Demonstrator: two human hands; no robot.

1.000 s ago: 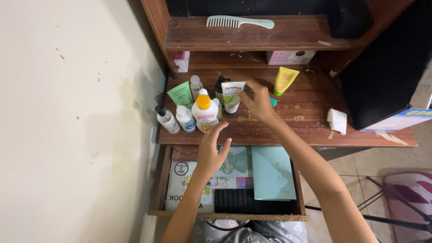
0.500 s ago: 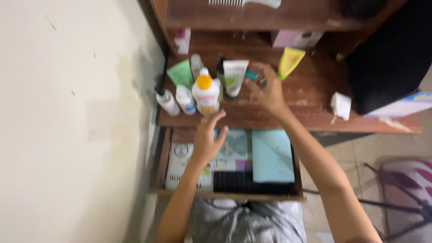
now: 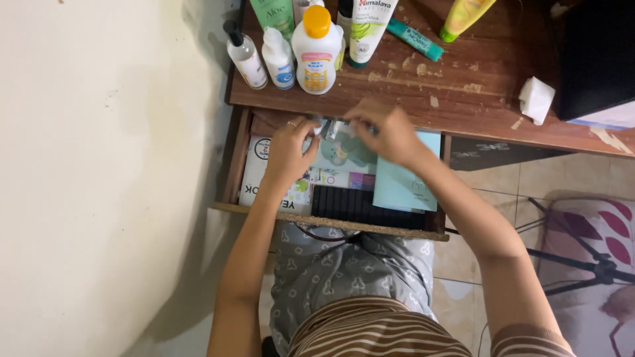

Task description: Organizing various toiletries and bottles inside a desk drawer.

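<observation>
- Nearest the camera, above striped and patterned clothing, an open wooden drawer holds a black ridged case, a pale teal booklet and a white box with a round label.
- Over the drawer, the left hand and right hand meet on a small silvery item; both sets of fingers are pinched on it, though blur hides what it is.
- Beyond, on the brown desk, stand a white bottle with an orange cap, two smaller clear bottles, a green tube and a white tube with green print.
- Further right lie a teal stick, a yellow tube and a crumpled white tissue.
</observation>
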